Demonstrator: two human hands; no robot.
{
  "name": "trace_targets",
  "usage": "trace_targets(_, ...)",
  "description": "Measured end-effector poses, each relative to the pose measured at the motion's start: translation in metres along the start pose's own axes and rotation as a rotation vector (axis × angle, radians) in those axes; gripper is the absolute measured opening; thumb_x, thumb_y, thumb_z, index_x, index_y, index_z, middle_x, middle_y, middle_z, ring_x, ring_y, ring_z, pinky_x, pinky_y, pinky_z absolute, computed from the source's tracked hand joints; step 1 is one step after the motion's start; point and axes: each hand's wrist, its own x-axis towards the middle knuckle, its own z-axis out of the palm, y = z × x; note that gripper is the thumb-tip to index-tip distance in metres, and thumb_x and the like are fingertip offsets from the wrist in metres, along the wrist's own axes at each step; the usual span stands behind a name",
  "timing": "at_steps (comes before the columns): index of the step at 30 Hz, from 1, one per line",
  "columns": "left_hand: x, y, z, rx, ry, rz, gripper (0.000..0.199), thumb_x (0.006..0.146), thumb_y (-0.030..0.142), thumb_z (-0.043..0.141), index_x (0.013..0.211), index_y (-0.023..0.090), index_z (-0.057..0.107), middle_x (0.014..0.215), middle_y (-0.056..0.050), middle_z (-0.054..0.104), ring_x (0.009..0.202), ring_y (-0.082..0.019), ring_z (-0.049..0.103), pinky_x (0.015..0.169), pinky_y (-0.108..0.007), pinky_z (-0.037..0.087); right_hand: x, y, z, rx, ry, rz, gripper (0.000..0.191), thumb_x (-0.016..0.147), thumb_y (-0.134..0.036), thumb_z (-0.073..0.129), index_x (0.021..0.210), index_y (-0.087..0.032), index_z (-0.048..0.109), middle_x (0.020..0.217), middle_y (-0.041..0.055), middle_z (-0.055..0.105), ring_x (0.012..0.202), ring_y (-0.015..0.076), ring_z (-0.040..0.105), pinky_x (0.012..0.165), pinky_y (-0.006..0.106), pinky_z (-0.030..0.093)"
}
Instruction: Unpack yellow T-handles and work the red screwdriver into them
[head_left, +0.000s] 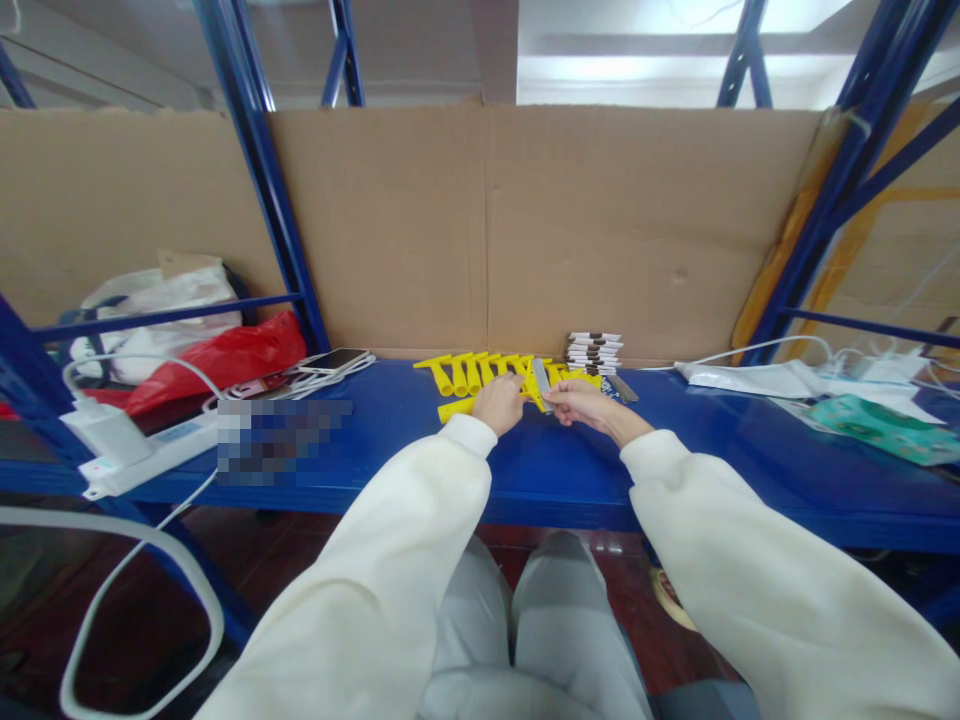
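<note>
My left hand [499, 404] is closed around a yellow T-shaped scraper handle [456, 409], whose round grip sticks out to the left. The handle's wide yellow head [531, 386] points up to the right of that hand. Against this head, my right hand [589, 404] pinches a flat grey metal blade [541, 376] between thumb and fingers. Whether the blade is seated in the head I cannot tell. Just behind my hands, several more yellow scraper handles [459, 376] lie side by side in a row, partly hidden.
A stack of small white-and-dark packets [594, 352] stands by the cardboard panel [600, 220]. Beside it lies a grey strip [622, 388]. Left on the blue shelf [420, 470] are a power strip [161, 450] and a phone [341, 360]; right, a green packet [885, 428].
</note>
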Motion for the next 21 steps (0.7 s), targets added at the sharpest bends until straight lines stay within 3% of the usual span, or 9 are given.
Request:
trace_targets(3,0.001,-0.003,0.003,-0.025,0.009,0.055,0.055,0.096,0.017,0.055,0.151,0.017,0.047,0.128,-0.016,0.067,0.120,-0.026,0.065,0.100,-0.035,0.052,0.000,0.001,-0.001,0.011,-0.043,-0.013,0.035,0.072,-0.029,0.085,0.064,-0.019,0.053,0.046,-0.0061,0.049,0.039,0.0058,0.041,0.038,0.019,0.034)
trace_targets(7,0.000,-0.005,0.005,0.033,-0.034,0.151,0.053,0.097,0.013,0.046,0.147,0.027,0.055,0.120,-0.012,0.066,0.114,-0.024,0.066,0.096,-0.033,0.052,-0.001,0.000,-0.003,0.014,-0.080,-0.023,0.039,0.067,-0.033,0.088,0.063,-0.019,0.052,0.045,-0.0085,0.046,0.039,0.0048,0.037,0.038,0.019,0.032)
trace_targets(12,0.000,-0.003,0.002,0.068,-0.018,0.149,0.055,0.097,0.012,0.043,0.147,0.029,0.055,0.117,-0.012,0.064,0.115,-0.024,0.064,0.095,-0.032,0.051,-0.003,-0.005,-0.006,0.057,-0.076,-0.014,0.038,0.070,-0.033,0.087,0.066,-0.019,0.052,0.048,-0.0088,0.046,0.040,0.0050,0.038,0.041,0.019,0.035)
trace_targets(17,0.000,-0.003,0.001,0.069,0.024,0.116,0.054,0.099,0.013,0.039,0.150,0.028,0.053,0.122,-0.013,0.062,0.117,-0.026,0.062,0.096,-0.034,0.050,-0.008,-0.014,-0.009,0.141,-0.043,0.003,0.021,0.080,-0.023,0.078,0.075,-0.019,0.058,0.058,-0.0018,0.061,0.044,0.0091,0.050,0.042,0.021,0.040)
trace_targets(21,0.000,-0.004,0.002,0.057,0.039,0.102,0.055,0.099,0.011,0.039,0.150,0.029,0.052,0.123,-0.014,0.062,0.115,-0.026,0.063,0.095,-0.035,0.051,-0.007,-0.013,-0.011,0.078,-0.033,0.001,0.016,0.080,-0.018,0.076,0.074,-0.018,0.061,0.057,-0.0012,0.061,0.046,0.0092,0.054,0.042,0.019,0.040)
